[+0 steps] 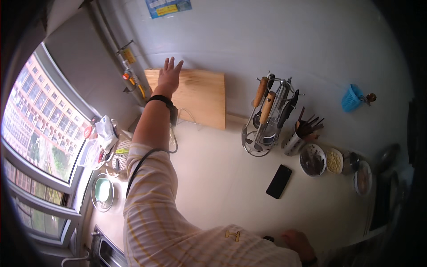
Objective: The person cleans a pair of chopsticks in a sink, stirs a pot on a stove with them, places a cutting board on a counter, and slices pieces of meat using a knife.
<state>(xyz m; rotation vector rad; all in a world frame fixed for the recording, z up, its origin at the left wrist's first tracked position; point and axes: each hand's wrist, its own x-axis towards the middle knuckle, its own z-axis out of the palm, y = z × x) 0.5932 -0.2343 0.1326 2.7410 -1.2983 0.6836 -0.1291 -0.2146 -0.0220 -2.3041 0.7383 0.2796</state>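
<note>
With its fingers spread, my left hand [169, 76] reaches out to the top edge of a wooden cutting board [203, 96] that leans against the wall; whether the fingertips touch it or the wall I cannot tell. Nothing shows in its grasp. A wire stand [189, 115] is at the board's foot. My right hand [293, 239] is low at the counter's near edge, dim and partly hidden by my shirt, so its fingers are unclear. A black phone [279, 182] lies on the pale counter [220, 177] between the hands and the containers.
A utensil rack [267, 116] with ladles and spatulas stands right of the board, beside a metal chopstick holder [293, 143]. Bowls of food [312, 160] line the right side. A blue basket [352, 98] hangs on the wall. Left are a window, a green dish [102, 189] and a sink [111, 250].
</note>
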